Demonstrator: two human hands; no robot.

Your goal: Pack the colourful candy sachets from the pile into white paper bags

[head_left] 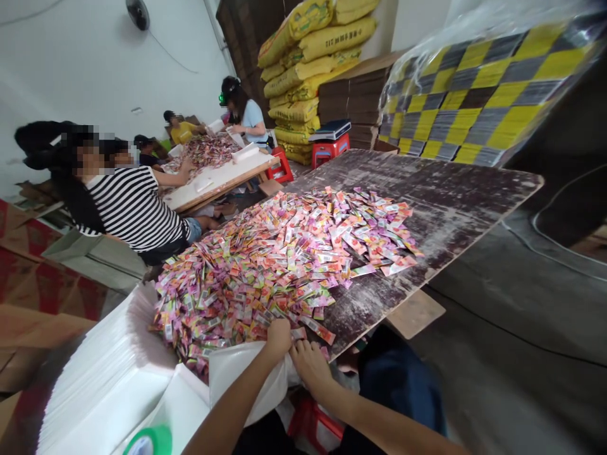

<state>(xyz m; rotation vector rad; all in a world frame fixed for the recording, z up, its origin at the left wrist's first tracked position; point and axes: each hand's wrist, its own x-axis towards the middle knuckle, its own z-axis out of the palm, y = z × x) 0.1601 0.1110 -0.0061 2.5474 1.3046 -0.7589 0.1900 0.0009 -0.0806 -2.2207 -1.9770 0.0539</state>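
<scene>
A large pile of small pink, orange and green stick packets (pixel 265 259) covers the near and left part of a worn dark table (pixel 379 303). At its near edge a white plastic bag (pixel 244 373) hangs beneath my hands. My left hand (pixel 279 336) is closed in a fist at the bag's upper edge, beside the nearest packets. Close against it, my right hand (pixel 310 361) has curled fingers pressed on the bag's rim. The fingertips of both hands are partly hidden.
A thick stack of white bags (pixel 109 373) stands at the left, with green tape (pixel 152 439) in front. Co-workers sit at a second table (pixel 222 177) heaped with packets. Yellow sacks (pixel 308 69), a red stool (pixel 331 148) and wrapped yellow-grey bundles (pixel 474 95) are behind.
</scene>
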